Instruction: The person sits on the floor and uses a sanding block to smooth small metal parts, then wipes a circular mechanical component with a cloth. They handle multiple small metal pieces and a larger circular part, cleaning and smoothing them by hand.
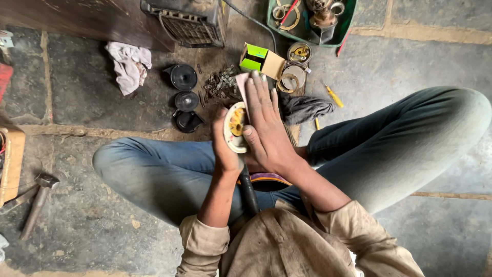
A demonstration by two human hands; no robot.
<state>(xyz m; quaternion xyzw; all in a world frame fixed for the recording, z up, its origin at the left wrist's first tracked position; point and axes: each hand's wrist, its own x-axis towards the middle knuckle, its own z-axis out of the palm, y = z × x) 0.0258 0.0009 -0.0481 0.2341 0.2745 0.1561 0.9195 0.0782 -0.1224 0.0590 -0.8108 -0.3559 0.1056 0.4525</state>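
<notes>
I sit cross-legged on a stone floor. My left hand [225,149] grips a small round white part [232,137] with a yellow and brass middle, held upright on its edge. My right hand [264,125] lies flat against the part's face, fingers stretched out, pressing a pale pink strip [242,84] of paper or cloth against it. The strip sticks out past my fingertips. Most of the part's face is hidden under my right palm.
On the floor ahead lie black round caps [183,77], a heap of small metal bits [220,82], an open green and brown carton [261,60], metal rings [292,79], a dark rag [305,107], a yellow screwdriver [333,96], a white cloth [128,64]. A green tray [348,23] stands beyond, a hammer [38,200] at left.
</notes>
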